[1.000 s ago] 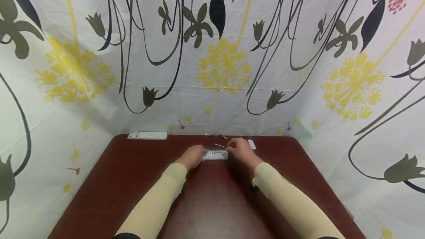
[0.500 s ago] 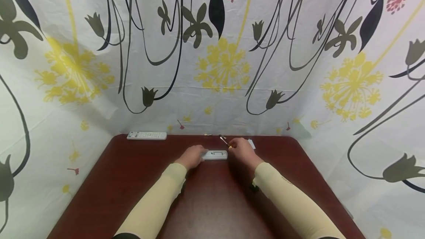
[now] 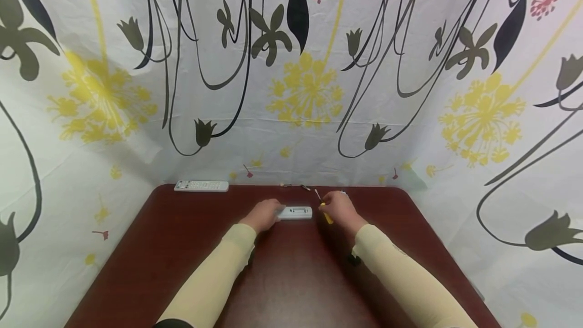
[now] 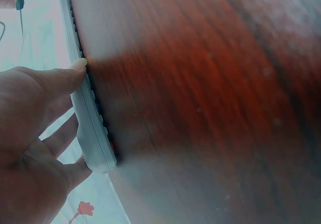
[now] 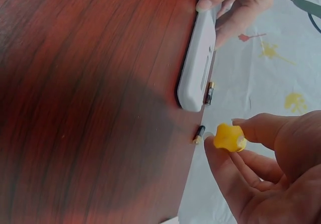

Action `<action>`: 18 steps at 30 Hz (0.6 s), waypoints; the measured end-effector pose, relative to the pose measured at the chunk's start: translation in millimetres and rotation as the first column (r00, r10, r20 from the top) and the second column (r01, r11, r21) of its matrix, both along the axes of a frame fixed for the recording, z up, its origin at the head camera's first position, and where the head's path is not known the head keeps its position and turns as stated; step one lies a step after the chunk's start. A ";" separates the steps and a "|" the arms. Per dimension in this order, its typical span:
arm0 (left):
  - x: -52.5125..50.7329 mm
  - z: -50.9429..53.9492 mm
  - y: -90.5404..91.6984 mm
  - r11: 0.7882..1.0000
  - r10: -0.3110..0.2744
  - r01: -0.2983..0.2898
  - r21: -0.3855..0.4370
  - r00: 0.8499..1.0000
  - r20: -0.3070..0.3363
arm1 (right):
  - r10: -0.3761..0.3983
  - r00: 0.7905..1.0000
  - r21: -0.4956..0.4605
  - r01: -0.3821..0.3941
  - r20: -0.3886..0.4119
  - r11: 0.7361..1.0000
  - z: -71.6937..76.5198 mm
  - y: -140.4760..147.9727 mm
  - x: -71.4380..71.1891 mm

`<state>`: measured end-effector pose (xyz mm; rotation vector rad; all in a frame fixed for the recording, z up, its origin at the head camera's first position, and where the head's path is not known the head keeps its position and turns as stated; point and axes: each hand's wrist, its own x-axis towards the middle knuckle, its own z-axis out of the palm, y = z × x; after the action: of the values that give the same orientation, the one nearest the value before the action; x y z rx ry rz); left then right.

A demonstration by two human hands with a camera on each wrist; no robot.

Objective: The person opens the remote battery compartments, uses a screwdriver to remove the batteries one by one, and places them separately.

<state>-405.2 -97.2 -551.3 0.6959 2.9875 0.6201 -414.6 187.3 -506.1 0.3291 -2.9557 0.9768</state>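
A white remote control (image 3: 297,212) lies buttons down on the dark red table, its battery slot uncovered on top. My left hand (image 3: 265,214) grips its left end; in the left wrist view, the thumb lies along the near edge of the remote (image 4: 94,133) and fingers reach the far side. To the right of it, my right hand (image 3: 342,210) holds a screwdriver (image 3: 326,216) by its yellow handle, the thin shaft pointing away from me. The right wrist view shows the yellow handle (image 5: 229,137) end-on between thumb and fingers, apart from the remote.
Two small batteries, one (image 3: 285,185) left of the other (image 3: 305,188), lie near the table's back edge. A second white remote (image 3: 201,186) rests at the back left. Behind my right hand a white piece (image 3: 344,193) is mostly hidden. A flowered curtain (image 3: 291,156) surrounds the table.
My right hand has moved right, away from the remote. The screwdriver has swung from pointing left to pointing away, its handle now toward me. My left hand and the remote stay put.
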 end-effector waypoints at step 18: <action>-1.1 -0.6 -2.6 1.000 -0.002 0.001 0.002 0.999 0.032 | -0.080 0.997 0.024 0.079 0.021 0.997 2.8 36.1 5.9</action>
<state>-406.3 -99.8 -551.9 0.6815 2.9571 0.6287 -408.8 223.4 -503.3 0.2009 -2.9759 0.9442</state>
